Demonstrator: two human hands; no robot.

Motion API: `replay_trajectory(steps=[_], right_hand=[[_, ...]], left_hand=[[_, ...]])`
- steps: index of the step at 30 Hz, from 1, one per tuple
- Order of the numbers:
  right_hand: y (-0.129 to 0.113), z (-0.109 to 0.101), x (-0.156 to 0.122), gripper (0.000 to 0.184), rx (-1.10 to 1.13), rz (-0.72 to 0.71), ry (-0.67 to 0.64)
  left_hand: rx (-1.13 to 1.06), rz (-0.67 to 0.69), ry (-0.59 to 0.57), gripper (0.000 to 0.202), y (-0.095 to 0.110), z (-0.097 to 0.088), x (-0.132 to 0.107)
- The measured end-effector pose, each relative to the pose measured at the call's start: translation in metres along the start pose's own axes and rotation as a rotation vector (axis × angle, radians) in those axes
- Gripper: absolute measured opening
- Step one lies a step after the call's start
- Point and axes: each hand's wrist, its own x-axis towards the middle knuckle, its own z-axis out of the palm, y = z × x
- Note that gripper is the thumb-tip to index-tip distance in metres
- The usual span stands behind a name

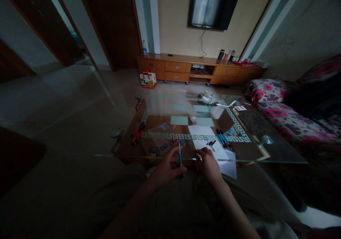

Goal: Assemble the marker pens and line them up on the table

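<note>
My left hand (168,167) is closed around a slim blue pen (180,159), held upright at the front edge of the glass table. A pale, thin length sticks up from the pen's top. My right hand (209,165) is pinched just above the sheet of white paper (195,134), with something small and dark at its fingertips that I cannot make out. Several short black pieces (211,143) like pen caps lie on the paper. To their right is a row of blue and black pens (223,139). Red and black pens (137,133) are bunched at the table's left side.
The glass table (165,104) has a patterned border. A clear plastic bag (207,97) lies at its far side, near a red and white card (240,108). Beyond stand a wooden cabinet (177,67) and a gift bag (148,80). A flowered sofa (279,114) is at the right.
</note>
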Motion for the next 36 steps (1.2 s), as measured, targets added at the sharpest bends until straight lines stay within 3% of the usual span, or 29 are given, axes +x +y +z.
replay_trajectory(steps=[8, 16, 21, 28, 36], right_hand=[[0.003, 0.006, 0.002, 0.022, 0.184, 0.025, 0.058], [-0.012, 0.002, 0.01, 0.035, 0.925, 0.256, 0.042], [-0.014, 0.001, 0.01, 0.041, 1.185, 0.371, -0.016], [-0.019, -0.002, 0.011, 0.037, 1.209, 0.379, -0.057], [-0.023, -0.007, 0.011, 0.035, 1.223, 0.328, -0.005]], left_hand=[[-0.001, 0.006, 0.001, 0.074, 0.002, 0.001, -0.001], [0.031, -0.008, -0.018, 0.074, 0.0, -0.001, -0.001], [0.164, -0.023, -0.09, 0.069, -0.004, -0.003, -0.003], [0.365, -0.009, -0.176, 0.065, 0.004, -0.001, -0.007], [0.415, 0.021, -0.209, 0.064, 0.017, 0.001, -0.009]])
